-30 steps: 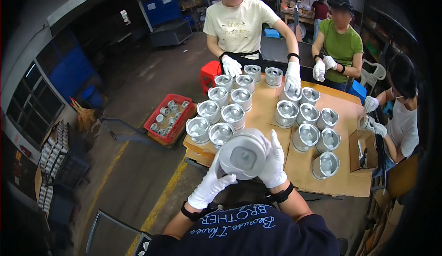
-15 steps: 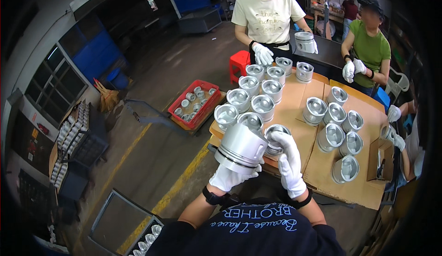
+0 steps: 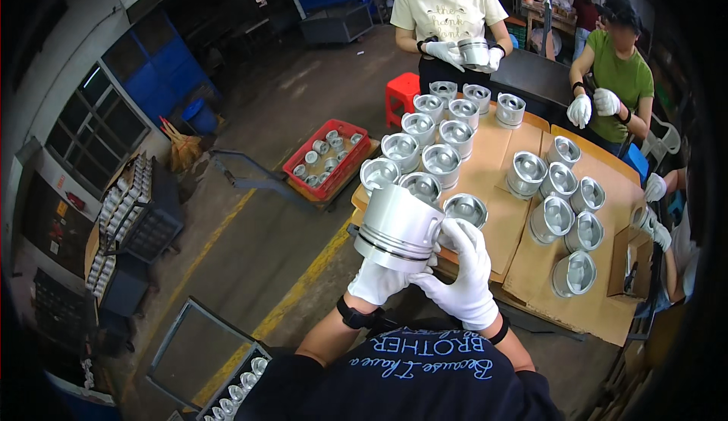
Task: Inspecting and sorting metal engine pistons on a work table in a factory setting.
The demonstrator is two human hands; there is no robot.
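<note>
A large silver piston point(image 3: 398, 220) is held up tilted in front of me, over the near left edge of the table. From below, my left hand point(image 3: 381, 281) in a white glove supports its grooved end; part of the fingers is hidden behind it. Also gloved, my right hand point(image 3: 469, 281) grips the piston's right side, thumb low by the ring grooves and fingers higher up. Just beyond stand more pistons, the closest one point(image 3: 465, 210) partly behind my right hand, another point(image 3: 421, 187) behind the held piston.
Several pistons point(image 3: 552, 219) stand on the cardboard-covered table point(image 3: 523, 273), with an open cardboard box point(image 3: 631, 269) at its right. Gloved co-workers stand around it, one holding a piston point(image 3: 474, 52). A red crate point(image 3: 334, 186) of pistons, a red stool point(image 3: 402, 95) and loaded carts point(image 3: 144, 220) are leftward.
My right hand has moved down and in from beside the piston, and now grips its side. My left hand keeps its hold. The far co-worker has brought both hands to a piston.
</note>
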